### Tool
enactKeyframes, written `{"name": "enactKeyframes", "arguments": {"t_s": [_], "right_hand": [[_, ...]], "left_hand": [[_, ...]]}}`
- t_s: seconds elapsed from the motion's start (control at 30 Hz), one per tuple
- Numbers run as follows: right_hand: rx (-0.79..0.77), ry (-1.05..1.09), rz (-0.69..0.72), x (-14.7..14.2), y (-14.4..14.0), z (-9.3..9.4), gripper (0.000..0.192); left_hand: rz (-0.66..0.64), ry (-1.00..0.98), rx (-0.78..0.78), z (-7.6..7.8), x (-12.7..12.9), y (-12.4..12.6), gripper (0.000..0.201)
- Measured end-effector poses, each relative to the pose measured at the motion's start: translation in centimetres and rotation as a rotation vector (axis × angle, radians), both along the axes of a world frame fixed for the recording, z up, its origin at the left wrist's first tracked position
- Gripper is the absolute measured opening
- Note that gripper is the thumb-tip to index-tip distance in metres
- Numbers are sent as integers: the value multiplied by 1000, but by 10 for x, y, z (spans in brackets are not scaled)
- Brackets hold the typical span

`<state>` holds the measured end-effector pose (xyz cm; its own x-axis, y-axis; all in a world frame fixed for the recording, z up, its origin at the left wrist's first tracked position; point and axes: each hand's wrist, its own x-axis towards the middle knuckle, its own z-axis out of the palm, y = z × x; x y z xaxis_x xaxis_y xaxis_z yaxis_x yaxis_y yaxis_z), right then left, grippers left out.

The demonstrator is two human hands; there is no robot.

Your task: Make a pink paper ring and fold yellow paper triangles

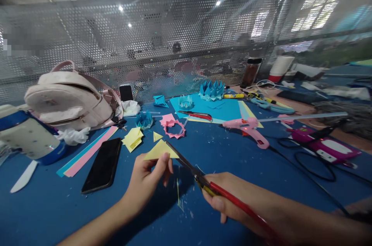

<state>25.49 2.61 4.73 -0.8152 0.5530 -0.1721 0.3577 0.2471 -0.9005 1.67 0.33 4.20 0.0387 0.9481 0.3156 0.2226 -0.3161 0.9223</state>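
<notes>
Lower centre of frame: left hand pinches a yellow paper triangle between thumb and fingers, holding it above the blue table. Right hand, lower right of centre, is closed around the red handles of scissors — blades parted, tips meeting the triangle's right edge. Thin yellow slivers lie on the table below. Left of the hands: a black phone. Right of centre — a pink glue gun. Mid-frame: a pink paper ring. Upper left: a pink backpack.
</notes>
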Motion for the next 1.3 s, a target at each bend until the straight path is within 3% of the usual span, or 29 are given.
{"name": "enactKeyframes", "arguments": {"t_s": [0.33, 0.9, 1.3], "right_hand": [[5, 18, -30, -1, -1, -17, 53], [-88, -20, -42, 1, -1, 1, 49], [-64, -4, -46, -1, -2, -7, 51]], "left_hand": [[-36, 13, 3, -1, 2, 0, 49], [-37, 10, -9, 0, 4, 0, 54], [-30, 12, -28, -1, 3, -1, 57]]}}
